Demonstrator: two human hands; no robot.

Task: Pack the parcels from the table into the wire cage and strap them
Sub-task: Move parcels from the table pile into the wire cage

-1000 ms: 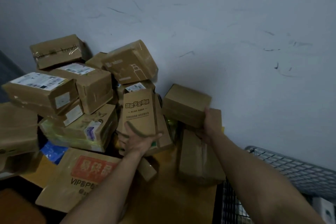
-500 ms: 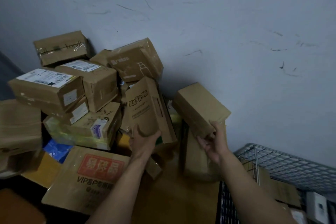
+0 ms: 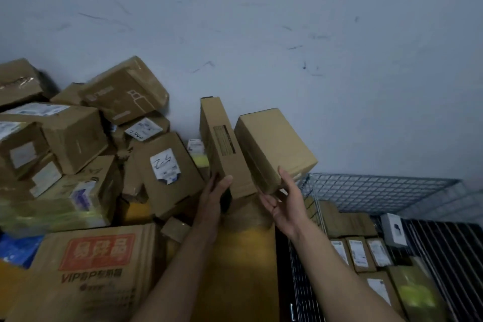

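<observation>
Both parcels in play are plain brown corrugated card with matte faces and sharp corners. The slim carton (image 3: 222, 149) is long and narrow, and stands almost upright with a printed panel on its edge. The squarish box (image 3: 274, 146) is chunkier and tilted with its top leaning right. The left hand (image 3: 217, 191) grips the slim carton at its lower end, thumb on the near face. The right hand (image 3: 285, 204) holds the squarish box from underneath, palm up and thumb raised along its right side. The two parcels touch along their facing sides. Half a second ago they were lower and apart, with the slim carton's printed face toward the camera; now both are lifted clear of the heap of parcels (image 3: 78, 138) and carried right. The view has swung too, showing more of the wire cage (image 3: 379, 188). The cage's thin metal grid has an open top and stands just beside the bench (image 3: 243, 269) edge. Its floor holds labelled parcels (image 3: 360, 253) set upright in rows. Open air lies between the held parcels and the cage rim, and the scuffed wall (image 3: 261, 21) is close behind. A flat carton (image 3: 96, 269) with a red label lies at the bench's near left.
</observation>
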